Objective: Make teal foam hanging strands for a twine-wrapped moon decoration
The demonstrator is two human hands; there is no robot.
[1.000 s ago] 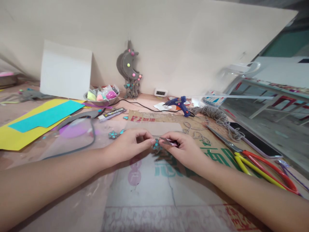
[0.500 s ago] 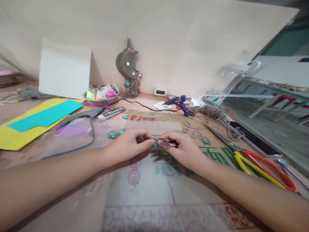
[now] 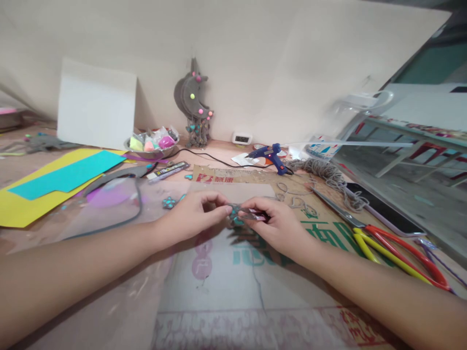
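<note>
Grip | L hand [image 3: 193, 216] pinches teal bit [image 3: 235, 217] | R hand [image 3: 279, 224] clamps sm tool [image 3: 252, 214], blurred, type unclear

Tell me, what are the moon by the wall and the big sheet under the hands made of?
Moon: probably felt or foam. It is grey, matte and soft-edged, with small bright balls stuck on it.
Sheet: it looks like cardboard. It is dull brown and flat, with green letters printed on it.
</note>
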